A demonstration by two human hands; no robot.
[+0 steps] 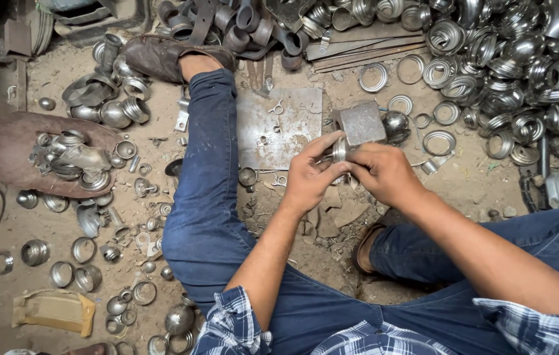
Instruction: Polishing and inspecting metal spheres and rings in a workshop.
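Head view, floor: dusty bare earth under you, strewn with small metal cups and rings on every side.
Ring heap (522,72): shiny pressed steel rings and ribbed collars piled thick at your upper right, crowding in close to your hands.
Steel plate (279,128): flat, dull grey square with scratched face, lying beside your outstretched leg; its near edge sits just left of your hands.
Metal block (361,123): rusty, squarish, standing just above your fingers.
Left hand (309,174): fingers pinched on the small metal piece (340,151), thumb and forefinger up.
Right hand (384,172): closed on the same round, shiny piece from the other side, the two hands touching.
Open room: little; only the patch of dirt between your knees is loose scrap.
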